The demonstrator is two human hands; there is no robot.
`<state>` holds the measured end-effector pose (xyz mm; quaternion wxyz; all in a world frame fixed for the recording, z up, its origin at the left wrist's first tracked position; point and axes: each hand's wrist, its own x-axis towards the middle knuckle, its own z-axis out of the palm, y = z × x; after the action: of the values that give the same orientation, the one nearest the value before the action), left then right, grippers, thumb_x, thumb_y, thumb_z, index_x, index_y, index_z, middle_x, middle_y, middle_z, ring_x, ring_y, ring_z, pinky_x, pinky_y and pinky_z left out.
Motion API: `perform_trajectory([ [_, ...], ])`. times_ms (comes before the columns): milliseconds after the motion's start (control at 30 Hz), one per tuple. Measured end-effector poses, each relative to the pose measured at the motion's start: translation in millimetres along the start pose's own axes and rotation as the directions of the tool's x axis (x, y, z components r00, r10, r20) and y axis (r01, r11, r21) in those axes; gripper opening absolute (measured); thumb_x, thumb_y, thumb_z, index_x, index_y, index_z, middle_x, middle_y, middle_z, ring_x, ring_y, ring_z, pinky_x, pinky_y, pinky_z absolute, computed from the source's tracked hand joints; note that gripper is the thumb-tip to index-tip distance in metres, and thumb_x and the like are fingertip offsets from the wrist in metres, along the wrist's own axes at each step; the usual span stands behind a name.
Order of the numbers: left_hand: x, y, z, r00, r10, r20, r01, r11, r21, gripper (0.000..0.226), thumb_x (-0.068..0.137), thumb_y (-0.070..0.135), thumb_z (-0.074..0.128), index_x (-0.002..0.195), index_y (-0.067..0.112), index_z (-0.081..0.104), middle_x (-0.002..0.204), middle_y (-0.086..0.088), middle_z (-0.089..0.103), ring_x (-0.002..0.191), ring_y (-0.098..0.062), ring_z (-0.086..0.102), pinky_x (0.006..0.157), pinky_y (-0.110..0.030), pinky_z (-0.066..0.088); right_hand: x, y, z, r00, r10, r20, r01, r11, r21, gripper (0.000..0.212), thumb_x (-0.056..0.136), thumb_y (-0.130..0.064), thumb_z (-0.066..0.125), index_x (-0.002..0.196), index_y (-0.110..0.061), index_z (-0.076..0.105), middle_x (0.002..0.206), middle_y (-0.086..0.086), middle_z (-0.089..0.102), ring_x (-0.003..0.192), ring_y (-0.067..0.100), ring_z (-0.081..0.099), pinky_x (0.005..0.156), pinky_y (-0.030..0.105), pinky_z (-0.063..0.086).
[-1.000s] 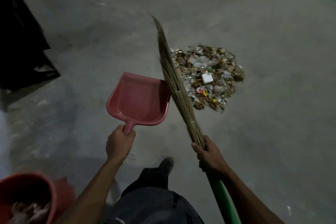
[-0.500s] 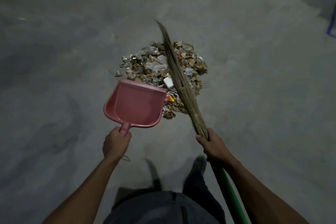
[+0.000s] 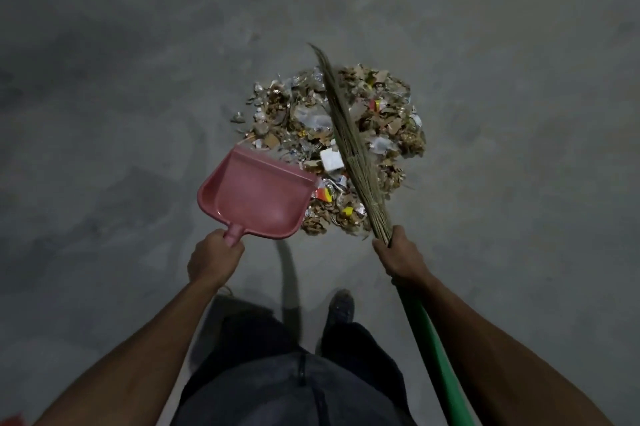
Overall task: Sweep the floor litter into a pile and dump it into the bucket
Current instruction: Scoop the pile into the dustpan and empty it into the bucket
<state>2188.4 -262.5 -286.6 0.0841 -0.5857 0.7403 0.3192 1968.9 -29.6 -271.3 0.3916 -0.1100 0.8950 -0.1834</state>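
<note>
dustpan (image 3: pixel 258 199) left of broom (image 3: pixel 349 145), over litter pile (image 3: pixel 384 121)

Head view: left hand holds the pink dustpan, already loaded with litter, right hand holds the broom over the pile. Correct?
Not quite. The head view shows the pink dustpan empty, its scoop bare; the litter still lies in the pile on the floor. The rest stands: the left hand grips the dustpan's handle and the right hand holds the broom over the pile.

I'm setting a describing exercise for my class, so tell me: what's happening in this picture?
A person stands over a round pile of mixed paper and wrapper litter on a grey concrete floor. The left hand holds an empty pink plastic dustpan by its handle at the pile's near edge. The right hand grips a green-handled straw broom, its bristles angled across the pile.
</note>
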Motion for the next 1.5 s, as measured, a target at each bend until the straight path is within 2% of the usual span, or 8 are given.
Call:
perform_trajectory([
  [233,41.6,1.8,25.9,0.995,-0.06,0.077,0.053,0.994,0.093,0.03,0.092,0.04,0.053,0.079,0.014,0.056,0.075,-0.007,0.059,0.067,-0.027,0.055,0.06,-0.03,0.04,50.1,-4.5,15.8,0.997,0.018,0.071,-0.01,0.993,-0.114,0.041,0.096,-0.045,0.049,0.125,-0.016,0.042,0.112,0.015,0.062,0.092,0.036,0.065,0.079,0.051,0.057],
  [533,137.3,-56.8,120.7,0.973,-0.068,0.221,0.018,0.975,0.222,0.033,0.097,0.044,0.045,0.086,0.015,0.057,0.085,-0.007,0.059,0.076,-0.029,0.056,0.068,-0.032,0.042,134.0,27.1,96.2,1.0,0.018,0.022,-0.012,0.972,-0.236,0.037,0.099,-0.044,0.049,0.12,-0.015,0.047,0.105,0.013,0.062,0.089,0.035,0.062,0.075,0.042,0.053],
  [667,181.0,-94.0,183.1,0.956,-0.101,0.274,0.017,0.956,0.292,0.019,0.089,0.03,0.057,0.095,0.013,0.06,0.095,-0.013,0.061,0.089,-0.034,0.062,0.074,-0.035,0.047,186.9,50.4,145.1,1.0,-0.009,0.014,0.013,0.971,-0.237,0.039,0.098,-0.045,0.049,0.124,-0.016,0.047,0.1,0.008,0.059,0.084,0.028,0.056,0.069,0.034,0.045],
  [933,253.9,-140.1,297.3,0.947,-0.096,0.307,-0.021,0.934,0.356,0.03,0.091,0.042,0.054,0.096,0.013,0.059,0.088,-0.009,0.063,0.076,-0.03,0.06,0.066,-0.032,0.044,279.9,102.6,229.8,1.0,-0.01,0.009,0.012,0.973,-0.23,0.032,0.099,-0.038,0.05,0.124,-0.018,0.047,0.099,0.006,0.06,0.077,0.021,0.049,0.063,0.03,0.036],
  [1033,272.7,-146.1,329.6,0.947,-0.102,0.305,-0.02,0.928,0.373,0.024,0.094,0.031,0.055,0.092,0.008,0.06,0.075,-0.006,0.056,0.063,-0.022,0.053,0.059,-0.029,0.038,304.5,117.7,245.9,1.0,-0.014,-0.008,0.012,0.979,-0.203,0.032,0.1,-0.038,0.05,0.125,-0.018,0.047,0.093,0.001,0.053,0.068,0.014,0.045,0.052,0.025,0.03],
  [1200,292.2,-145.8,358.4,0.948,-0.077,0.308,-0.027,0.947,0.32,0.022,0.093,0.028,0.058,0.096,0.007,0.06,0.08,-0.008,0.055,0.07,-0.025,0.051,0.063,-0.03,0.036,331.2,132.1,254.2,0.998,-0.032,-0.047,0.025,0.988,-0.154,0.037,0.1,-0.039,0.05,0.129,-0.017,0.046,0.092,0.001,0.054,0.068,0.014,0.045,0.05,0.021,0.027],
  [1300,304.7,-127.1,371.5,0.943,-0.062,0.327,-0.024,0.968,0.251,0.023,0.096,0.028,0.055,0.087,0.007,0.057,0.072,-0.006,0.053,0.063,-0.021,0.048,0.056,-0.027,0.032,345.0,135.6,252.9,0.997,-0.048,-0.056,0.04,0.99,-0.134,0.037,0.1,-0.04,0.05,0.128,-0.018,0.046,0.094,0.003,0.058,0.072,0.017,0.049,0.051,0.022,0.029],
  [1500,344.1,-64.9,392.2,0.947,-0.045,0.318,-0.028,0.975,0.222,0.017,0.092,0.027,0.055,0.082,0.013,0.056,0.082,-0.011,0.059,0.074,-0.03,0.056,0.068,-0.032,0.043,383.2,131.3,227.1,0.995,-0.061,-0.079,0.051,0.991,-0.124,0.037,0.099,-0.04,0.051,0.126,-0.015,0.047,0.088,0.002,0.057,0.067,0.016,0.05,0.053,0.028,0.034],
])
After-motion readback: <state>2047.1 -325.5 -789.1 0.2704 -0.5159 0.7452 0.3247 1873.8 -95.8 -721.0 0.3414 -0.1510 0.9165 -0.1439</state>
